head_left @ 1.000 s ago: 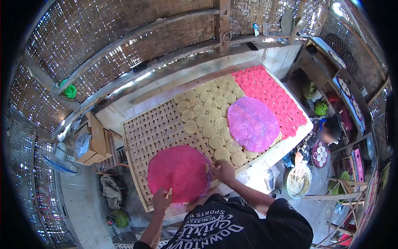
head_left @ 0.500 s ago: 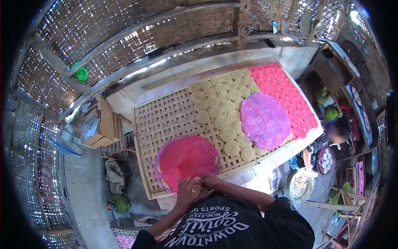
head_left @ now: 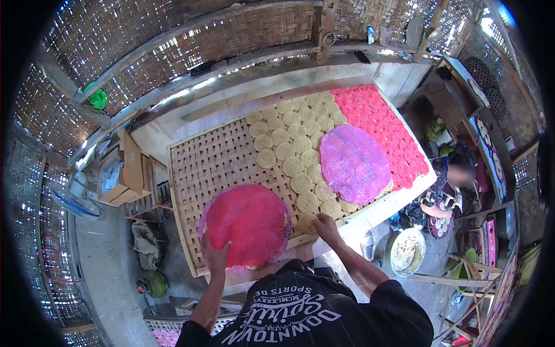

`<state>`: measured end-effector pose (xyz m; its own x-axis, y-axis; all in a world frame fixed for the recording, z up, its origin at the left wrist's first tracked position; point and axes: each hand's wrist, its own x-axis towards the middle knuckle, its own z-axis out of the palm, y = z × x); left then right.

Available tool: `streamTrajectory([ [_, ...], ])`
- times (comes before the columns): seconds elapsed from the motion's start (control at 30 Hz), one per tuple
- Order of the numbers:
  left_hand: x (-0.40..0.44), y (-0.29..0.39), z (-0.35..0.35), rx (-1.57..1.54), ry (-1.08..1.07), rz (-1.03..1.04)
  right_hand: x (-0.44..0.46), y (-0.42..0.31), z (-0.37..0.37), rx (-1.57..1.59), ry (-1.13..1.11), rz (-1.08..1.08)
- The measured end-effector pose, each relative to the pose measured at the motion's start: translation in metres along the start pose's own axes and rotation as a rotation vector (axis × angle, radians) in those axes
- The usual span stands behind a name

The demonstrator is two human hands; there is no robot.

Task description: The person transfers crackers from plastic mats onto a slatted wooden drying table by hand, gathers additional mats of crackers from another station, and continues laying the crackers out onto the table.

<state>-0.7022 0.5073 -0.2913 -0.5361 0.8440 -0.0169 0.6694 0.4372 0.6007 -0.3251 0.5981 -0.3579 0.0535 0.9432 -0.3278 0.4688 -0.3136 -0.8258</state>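
My right hand (head_left: 325, 226) pinches the edge of a round tan cracker (head_left: 307, 224) with a coiled, noodle-like texture, at the front edge of a woven bamboo rack (head_left: 208, 151). My left hand (head_left: 217, 254), thumb and fingers apart, lies against the near left part of a round red mesh sheet (head_left: 248, 222). Beneath that sheet is a purple one, showing as a rim, with bits of tan crackers peeking out between them. Rows of tan crackers (head_left: 284, 151) cover the rack's middle, and pink crackers (head_left: 378, 127) fill its right end.
Another purple mesh sheet (head_left: 355, 165) lies over crackers on the rack. To the right a co-worker (head_left: 442, 202) crouches by a round tray of pale crackers and a basin (head_left: 407, 253). A cardboard box (head_left: 128, 168) and green gas cylinder (head_left: 152, 284) stand left.
My hands have moved apart: the left onto the red sheet, the right rightward to the rack's front edge with a tan cracker. The co-worker's arm has moved from the basin toward the tray.
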Motion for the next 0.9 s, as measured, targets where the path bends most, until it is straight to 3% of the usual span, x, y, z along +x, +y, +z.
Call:
streamTrajectory([
  [0.07, 0.002, 0.004, -0.004, -0.172, 0.040, -0.024, -0.003, 0.000, -0.005, -0.222, 0.174, -0.119],
  [0.17, 0.006, 0.006, -0.002, -0.327, 0.127, -0.081, -0.010, -0.016, -0.014, -0.270, 0.150, -0.033],
  [0.37, 0.018, 0.015, -0.011, -0.859, 0.122, -0.151, -0.036, -0.061, -0.017, -0.477, 0.381, -0.322],
  [0.5, 0.017, 0.074, -0.036, -1.071, 0.151, -0.235, -0.043, -0.061, 0.024, -0.264, 0.128, -0.203],
  [0.53, 0.020, 0.079, -0.036, -1.106, 0.157, -0.255, -0.037, -0.066, 0.030, -0.251, -0.200, -0.005],
  [0.57, 0.022, 0.084, -0.036, -1.140, 0.161, -0.274, -0.033, -0.069, 0.039, -0.260, -0.391, 0.017],
  [0.67, 0.024, 0.091, -0.041, -1.202, 0.174, -0.342, -0.049, -0.119, 0.047, 0.337, -0.392, 0.518],
  [0.77, 0.020, 0.102, -0.047, -1.231, 0.148, -0.373, -0.042, -0.096, 0.076, 1.041, -0.285, 0.554],
  [0.87, 0.012, 0.105, -0.050, -1.194, 0.135, -0.352, -0.023, -0.099, 0.064, 0.966, -0.253, 0.409],
  [0.9, 0.007, 0.108, -0.051, -1.159, 0.147, -0.334, -0.016, -0.102, 0.057, 0.869, -0.226, 0.265],
])
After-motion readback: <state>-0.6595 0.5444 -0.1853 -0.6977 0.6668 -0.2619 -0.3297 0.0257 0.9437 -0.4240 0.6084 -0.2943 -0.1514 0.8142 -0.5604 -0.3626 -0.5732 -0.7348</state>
